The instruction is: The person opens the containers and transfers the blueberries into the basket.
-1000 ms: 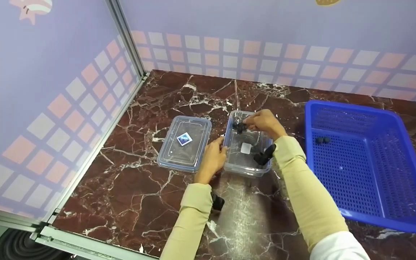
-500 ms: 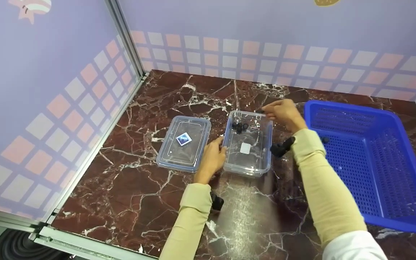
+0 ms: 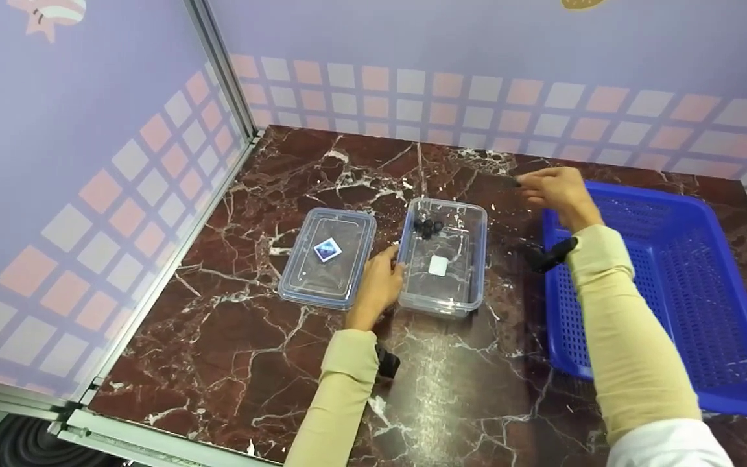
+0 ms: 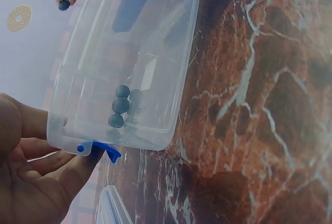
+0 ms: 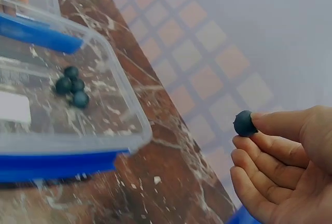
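Observation:
My right hand (image 3: 558,193) pinches a blueberry (image 5: 244,123) between thumb and fingertips, in the air near the back left corner of the blue basket (image 3: 550,324). With thumb and fingers at its left rim, my left hand (image 3: 381,280) holds a clear plastic box (image 3: 412,292) with blue side latches. Several more blueberries (image 5: 71,86) lie clustered in the back left of that box, best seen in the right wrist view. A white square label (image 3: 438,265) shows through its bottom. Whatever lies in the basket's left part is hidden behind my right arm.
A clear lid (image 3: 331,279) with a blue edge and a diamond sticker lies flat left of the box. The large perforated basket takes up the right side of the marbled table (image 3: 270,363). Lilac walls (image 3: 373,39) stand behind and to the left.
My right hand has moved from inside the box, up and right, to near the basket, carrying a blueberry. The left hand stays at the box's rim.

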Demonstrator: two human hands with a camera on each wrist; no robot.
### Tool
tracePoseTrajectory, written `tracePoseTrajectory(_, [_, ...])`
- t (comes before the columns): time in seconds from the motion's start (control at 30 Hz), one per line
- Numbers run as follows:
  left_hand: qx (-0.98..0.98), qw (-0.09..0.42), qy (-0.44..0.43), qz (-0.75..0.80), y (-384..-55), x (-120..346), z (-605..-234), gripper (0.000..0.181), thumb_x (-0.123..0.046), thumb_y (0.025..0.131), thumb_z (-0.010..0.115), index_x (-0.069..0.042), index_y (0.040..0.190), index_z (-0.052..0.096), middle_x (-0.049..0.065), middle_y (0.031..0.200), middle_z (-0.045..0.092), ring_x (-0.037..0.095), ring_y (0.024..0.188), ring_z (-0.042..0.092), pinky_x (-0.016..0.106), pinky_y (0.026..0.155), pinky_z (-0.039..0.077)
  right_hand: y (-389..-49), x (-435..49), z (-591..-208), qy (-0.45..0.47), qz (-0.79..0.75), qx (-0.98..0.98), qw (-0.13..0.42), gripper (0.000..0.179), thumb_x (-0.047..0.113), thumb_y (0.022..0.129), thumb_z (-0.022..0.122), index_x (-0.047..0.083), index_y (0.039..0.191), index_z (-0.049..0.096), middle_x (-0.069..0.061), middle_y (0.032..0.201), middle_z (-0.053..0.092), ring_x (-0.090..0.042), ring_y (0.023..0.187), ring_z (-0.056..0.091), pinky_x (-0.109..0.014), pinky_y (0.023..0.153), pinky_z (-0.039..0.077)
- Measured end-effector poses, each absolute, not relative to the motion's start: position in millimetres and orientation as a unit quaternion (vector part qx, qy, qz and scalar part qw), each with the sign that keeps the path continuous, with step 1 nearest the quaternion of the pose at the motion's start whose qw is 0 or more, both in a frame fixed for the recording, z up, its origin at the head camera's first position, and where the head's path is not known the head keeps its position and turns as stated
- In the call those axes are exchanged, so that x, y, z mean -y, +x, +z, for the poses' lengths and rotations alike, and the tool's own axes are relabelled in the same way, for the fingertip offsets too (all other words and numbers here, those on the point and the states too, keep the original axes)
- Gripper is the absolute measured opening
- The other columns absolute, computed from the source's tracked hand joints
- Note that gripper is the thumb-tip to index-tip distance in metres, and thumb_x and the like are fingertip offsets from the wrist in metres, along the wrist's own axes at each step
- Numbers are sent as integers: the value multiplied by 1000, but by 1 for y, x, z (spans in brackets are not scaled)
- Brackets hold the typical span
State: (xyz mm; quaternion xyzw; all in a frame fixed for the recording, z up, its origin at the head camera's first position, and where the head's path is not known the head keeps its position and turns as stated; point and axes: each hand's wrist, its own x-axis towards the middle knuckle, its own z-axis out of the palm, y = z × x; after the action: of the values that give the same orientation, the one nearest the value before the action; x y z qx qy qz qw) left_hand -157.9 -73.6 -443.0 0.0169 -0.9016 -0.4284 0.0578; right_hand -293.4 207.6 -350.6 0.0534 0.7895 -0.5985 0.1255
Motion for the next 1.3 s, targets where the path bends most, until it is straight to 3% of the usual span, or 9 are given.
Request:
tracePoseTrajectory(0.07, [900,54,19,-432,-158,74,-443,38,-5,93,55,2,130,55,19,119,64,32,109,61,42,98,47,-293,-217,-350,57,-610,-781,123,45,14,93,60,-8,131,50,15,73,68,1,74,66,-17,78,55])
tracePoseTrajectory(0.2, [900,46,22,-432,-157,73,-441,39,-6,94,54,2,131,54,19,120,64,32,112,59,42,100,45,-291,-240,-352,72,-653,-745,116,18,14,92,62,7,108,67,11,76,71,-3,79,68,-22,84,54])
tracePoseTrajectory(0.33, [903,46,23,-426,-156,73,-440,39,-7,94,54,2,132,53,20,122,63,33,114,58,43,101,44,-285,-265,-357,92,-697,-703,105,4,13,89,66,14,90,70,7,78,72,-7,82,69,-21,83,55])
tracePoseTrajectory(0.53, [904,49,23,-424,-158,74,-441,39,-7,94,54,2,132,53,19,124,62,33,115,58,43,102,44,-276,-299,-372,139,-713,-675,131,13,13,89,66,18,79,71,8,77,72,-3,75,68,-17,79,54])
tracePoseTrajectory(0.73, [903,47,24,-427,-158,74,-443,39,-7,93,54,2,132,54,19,124,62,34,116,57,44,102,43,-267,-328,-392,218,-702,-649,196,30,5,92,58,12,66,71,1,65,70,-5,61,67,-17,65,56])
tracePoseTrajectory(1.0, [904,52,20,-425,-158,74,-445,39,-7,93,54,3,131,54,20,127,60,35,119,56,43,104,42,-254,-344,-413,242,-559,-761,223,22,12,93,57,14,72,60,5,59,64,-1,54,63,-19,63,56])
tracePoseTrajectory(1.3, [900,65,13,-430,-158,73,-444,37,-4,92,55,3,128,56,20,116,65,32,107,61,43,97,47,-250,-344,-415,247,-549,-765,229,16,14,95,56,11,79,59,6,58,65,-1,53,63,-20,62,56])
